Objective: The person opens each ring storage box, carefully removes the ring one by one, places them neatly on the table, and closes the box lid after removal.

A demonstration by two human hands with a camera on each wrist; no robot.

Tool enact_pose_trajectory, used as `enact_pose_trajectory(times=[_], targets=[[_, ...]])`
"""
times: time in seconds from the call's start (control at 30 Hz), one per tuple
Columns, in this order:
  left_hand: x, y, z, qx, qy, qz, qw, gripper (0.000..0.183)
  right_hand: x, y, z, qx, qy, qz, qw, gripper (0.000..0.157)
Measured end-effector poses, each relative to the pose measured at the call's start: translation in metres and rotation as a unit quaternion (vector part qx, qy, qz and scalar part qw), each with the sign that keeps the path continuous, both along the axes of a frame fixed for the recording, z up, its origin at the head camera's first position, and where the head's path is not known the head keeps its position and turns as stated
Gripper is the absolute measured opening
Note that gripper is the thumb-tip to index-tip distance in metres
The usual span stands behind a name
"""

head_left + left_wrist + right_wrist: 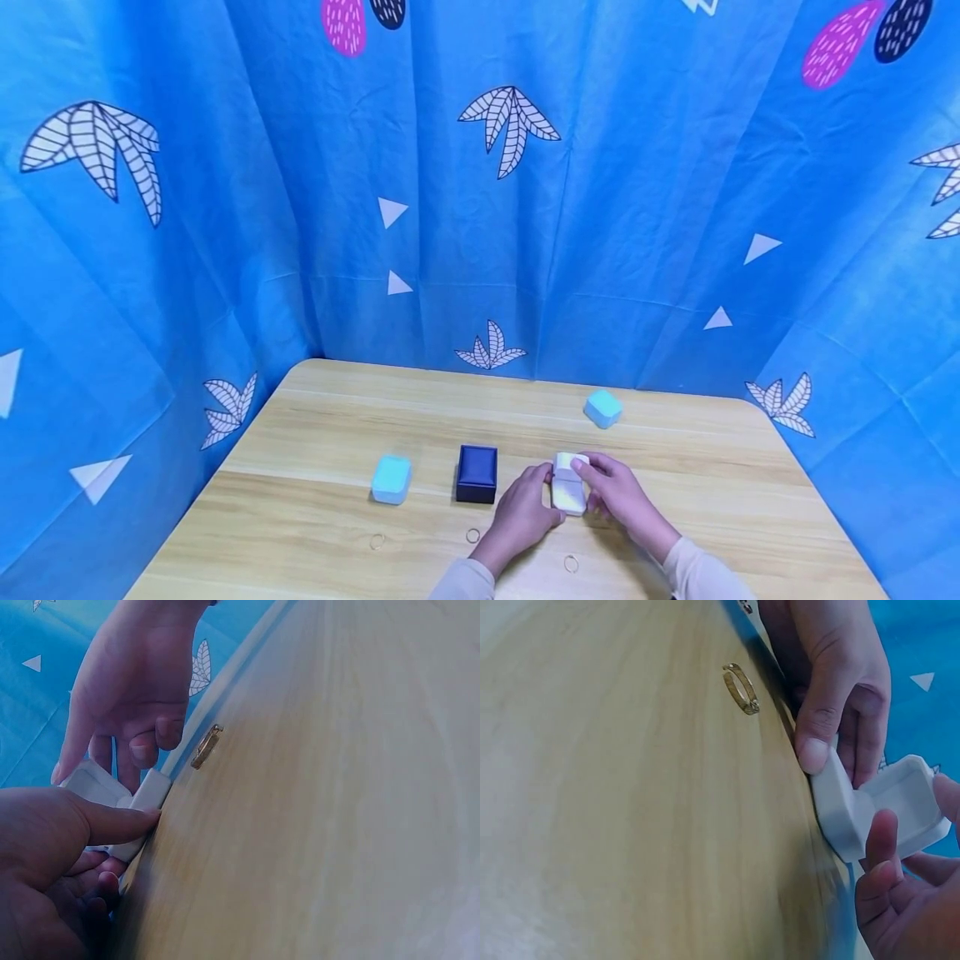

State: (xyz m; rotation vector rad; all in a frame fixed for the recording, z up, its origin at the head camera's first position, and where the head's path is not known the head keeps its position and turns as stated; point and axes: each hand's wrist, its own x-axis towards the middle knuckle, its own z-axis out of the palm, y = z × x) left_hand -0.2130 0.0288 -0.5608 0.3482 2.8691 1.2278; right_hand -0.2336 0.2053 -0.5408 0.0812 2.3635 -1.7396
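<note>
A small white ring box [568, 497] stands on the table with its lid raised, between both hands. My left hand [521, 510] holds the base from the left, its thumb at the near edge. From the other side my right hand [619, 493] grips the raised lid, its thumb on the lid's edge. In the right wrist view the pale hollow inside of the lid [911, 799] shows. A gold ring [206, 748] lies close in front of the box. Parts of the fingers behind the box are hidden.
Left of the hands are a navy ring box [477, 473] and a turquoise box [392, 479]. Another turquoise box [603, 408] sits near the table's back edge. Two more thin rings lie toward the front. A blue patterned curtain [480, 250] hangs round the table.
</note>
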Motion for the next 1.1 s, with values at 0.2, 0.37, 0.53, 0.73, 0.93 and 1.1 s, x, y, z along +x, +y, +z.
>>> enact_pose_trajectory(times=[0.2,0.37,0.53,0.73,0.93,1.1], targets=[[0.001,0.0,0.0,-0.002,0.005,-0.001,1.0,0.07,0.005,-0.001,0.0,-0.015,0.005,-0.005,1.0,0.055],[0.001,0.0,0.0,-0.002,-0.005,0.002,1.0,0.07,0.009,-0.002,-0.002,-0.019,0.0,-0.01,1.0,0.054],[0.001,0.0,-0.001,0.003,-0.007,0.002,1.0,0.071,0.009,-0.002,-0.006,-0.024,-0.004,-0.012,1.0,0.055],[0.0,0.0,0.0,-0.002,-0.002,0.003,1.0,0.072,0.012,-0.001,-0.005,-0.01,0.008,0.0,1.0,0.058],[0.0,0.0,-0.002,0.005,-0.004,0.003,1.0,0.071,0.016,0.0,-0.005,-0.027,0.013,0.02,0.999,0.06],[0.001,0.001,-0.003,0.015,-0.006,0.003,0.9999,0.069,0.021,0.003,-0.004,-0.029,0.011,0.032,0.999,0.062]])
